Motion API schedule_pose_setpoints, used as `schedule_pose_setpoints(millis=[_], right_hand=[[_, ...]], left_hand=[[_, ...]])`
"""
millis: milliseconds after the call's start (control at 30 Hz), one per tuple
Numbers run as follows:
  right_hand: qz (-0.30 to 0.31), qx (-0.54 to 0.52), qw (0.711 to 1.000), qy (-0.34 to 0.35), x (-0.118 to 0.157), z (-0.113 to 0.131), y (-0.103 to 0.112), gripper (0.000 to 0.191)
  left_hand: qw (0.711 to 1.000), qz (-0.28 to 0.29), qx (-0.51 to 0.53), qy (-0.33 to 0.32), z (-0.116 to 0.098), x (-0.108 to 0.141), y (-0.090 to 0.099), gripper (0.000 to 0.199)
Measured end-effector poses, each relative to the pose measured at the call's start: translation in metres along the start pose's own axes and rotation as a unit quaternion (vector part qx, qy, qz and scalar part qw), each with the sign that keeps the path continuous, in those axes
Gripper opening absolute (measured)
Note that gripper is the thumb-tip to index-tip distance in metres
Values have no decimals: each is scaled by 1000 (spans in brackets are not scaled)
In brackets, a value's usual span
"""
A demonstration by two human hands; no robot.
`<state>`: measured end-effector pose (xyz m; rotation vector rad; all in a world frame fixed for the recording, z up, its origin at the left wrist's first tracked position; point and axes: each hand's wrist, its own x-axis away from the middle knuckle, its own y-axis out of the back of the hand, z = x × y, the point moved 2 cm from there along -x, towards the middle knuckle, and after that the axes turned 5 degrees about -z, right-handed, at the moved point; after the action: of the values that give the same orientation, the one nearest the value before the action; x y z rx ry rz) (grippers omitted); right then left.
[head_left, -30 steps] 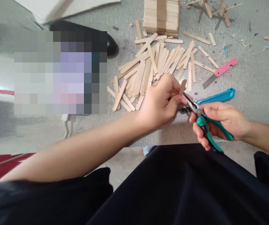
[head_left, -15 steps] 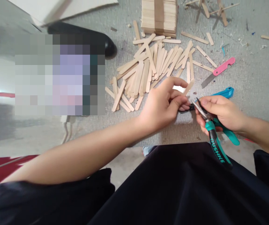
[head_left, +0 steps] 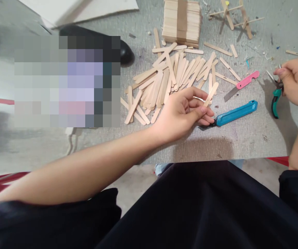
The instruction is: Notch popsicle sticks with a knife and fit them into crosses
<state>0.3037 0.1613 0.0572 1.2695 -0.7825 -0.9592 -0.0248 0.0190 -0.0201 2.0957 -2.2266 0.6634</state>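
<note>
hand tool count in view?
3: teal-handled pliers in the right hand, a pink-handled blade on the table, and a blue cutter beside the left hand. The pixelated area may hide more.

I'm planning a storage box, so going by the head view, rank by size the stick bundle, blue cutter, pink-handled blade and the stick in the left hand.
1. Stick bundle
2. Blue cutter
3. Pink-handled blade
4. Held stick: its visible part looks smallest, though the left hand hides its lower end.
</note>
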Motion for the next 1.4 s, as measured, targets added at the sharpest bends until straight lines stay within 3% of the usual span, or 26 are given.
schedule_pose_setpoints(millis=[67,167,233,300,367,433,567,633,733,833,933,1067,1167,1267,1400], right_hand=[[-5,37,999,-11,-5,-14,-7,87],[-51,70,996,16,-5,-15,-13,77],[-87,82,992,42,-2,-1,-15,66],[-106,35,988,111,4,23,-20,51],[-64,-82,962,253,13,55,-32,44],[22,-107,928,355,23,83,-49,50],[75,-75,918,382,35,107,-67,45],[109,-105,918,366,37,104,-60,41],[197,-164,923,288,36,93,-38,24],[275,-215,917,193,35,85,-18,32],[283,-229,919,150,35,85,-12,37],[255,-203,941,90,36,86,-24,30],[150,-222,962,46,36,87,-34,28],[35,-252,966,43,38,93,-38,25],[33,-252,967,13,43,103,-38,43]], left_hand=[[1000,-3,-1,8,-2,0,0,30],[1000,-11,-7,20,-6,2,-1,29],[999,-15,-18,25,-8,4,-1,29],[999,-15,-32,23,-10,6,-1,29],[999,-17,-42,1,-10,7,-1,28],[998,-20,-52,-35,-9,8,0,24],[978,-63,-122,-159,-6,8,7,14],[945,-97,-194,-244,-7,7,12,14],[905,-113,-261,-317,-8,5,17,17],[900,-97,-288,-313,-8,2,21,18],[891,-73,-349,-282,-7,1,22,15],[864,-40,-417,-279,-4,2,22,14],[856,-21,-439,-272,-2,1,23,13],[841,-12,-458,-288,-2,1,25,15],[829,-10,-478,-290,-3,3,26,15]])
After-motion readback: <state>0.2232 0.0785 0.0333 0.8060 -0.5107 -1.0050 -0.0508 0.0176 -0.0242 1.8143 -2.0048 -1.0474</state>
